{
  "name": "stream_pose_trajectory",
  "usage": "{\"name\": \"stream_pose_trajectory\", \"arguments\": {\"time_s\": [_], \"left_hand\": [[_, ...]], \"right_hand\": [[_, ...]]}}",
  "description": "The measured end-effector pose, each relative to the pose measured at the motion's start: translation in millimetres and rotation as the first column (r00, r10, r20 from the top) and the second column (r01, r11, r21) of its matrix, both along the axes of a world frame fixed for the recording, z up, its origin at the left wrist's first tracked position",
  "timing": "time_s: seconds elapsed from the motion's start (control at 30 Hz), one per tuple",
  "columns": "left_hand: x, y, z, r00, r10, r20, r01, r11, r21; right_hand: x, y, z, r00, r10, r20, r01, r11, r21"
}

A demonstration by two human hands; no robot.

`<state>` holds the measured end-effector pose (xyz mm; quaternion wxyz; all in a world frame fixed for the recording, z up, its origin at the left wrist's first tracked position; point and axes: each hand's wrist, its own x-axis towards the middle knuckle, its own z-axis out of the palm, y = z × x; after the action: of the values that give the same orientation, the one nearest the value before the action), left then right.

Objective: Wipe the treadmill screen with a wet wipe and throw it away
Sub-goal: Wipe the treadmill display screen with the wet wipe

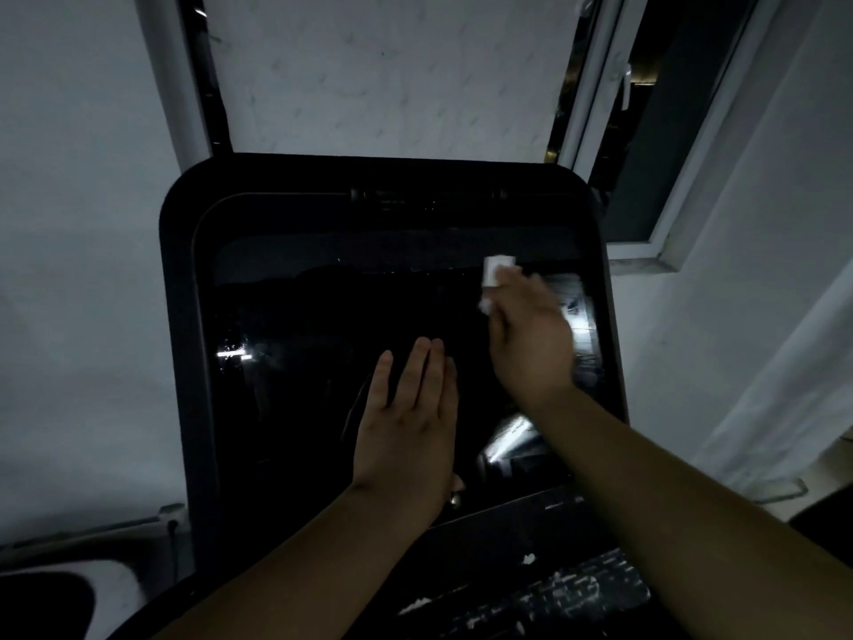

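The treadmill screen is a large dark glossy panel in a black frame, tilted up in front of me. My right hand presses a small white wet wipe against the screen's upper right area, fingers folded over it. My left hand lies flat on the lower middle of the screen, fingers straight and together, holding nothing. The room is dim and the screen shows faint reflections.
Below the screen lies the black console panel with worn white markings. A white wall stands left. A window frame opens at the right, with a pale curtain beside it. A white object sits at lower left.
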<state>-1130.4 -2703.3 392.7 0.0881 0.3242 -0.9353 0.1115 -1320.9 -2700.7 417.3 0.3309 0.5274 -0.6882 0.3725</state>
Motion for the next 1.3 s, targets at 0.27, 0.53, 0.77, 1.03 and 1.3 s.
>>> {"name": "stream_pose_trajectory", "arguments": {"time_s": [0.27, 0.53, 0.77, 1.03, 1.3], "left_hand": [[1.7, 0.1, 2.8, 1.000, 0.003, 0.013, -0.004, 1.000, 0.006], [3.5, 1.7, -0.2, 1.000, -0.008, -0.002, 0.008, 1.000, 0.010], [2.2, -0.7, -2.2, 1.000, -0.008, -0.016, 0.008, 1.000, -0.009], [3.1, 0.4, -0.5, 1.000, 0.006, -0.014, -0.006, 1.000, -0.007], [0.5, -0.5, -2.1, 0.999, 0.024, 0.024, -0.024, 0.999, -0.031]], "right_hand": [[21.5, -18.5, 9.0, 0.948, 0.210, -0.241, -0.184, 0.975, 0.125], [-84.4, 46.7, 9.8, 0.982, -0.182, 0.056, 0.175, 0.978, 0.115], [-8.3, 15.9, -3.8, 0.997, 0.033, -0.072, -0.029, 0.998, 0.060], [-3.1, 9.5, 3.9, 0.958, 0.188, -0.214, -0.156, 0.975, 0.160], [20.9, -9.2, 9.1, 0.993, 0.061, -0.100, -0.048, 0.990, 0.130]]}}
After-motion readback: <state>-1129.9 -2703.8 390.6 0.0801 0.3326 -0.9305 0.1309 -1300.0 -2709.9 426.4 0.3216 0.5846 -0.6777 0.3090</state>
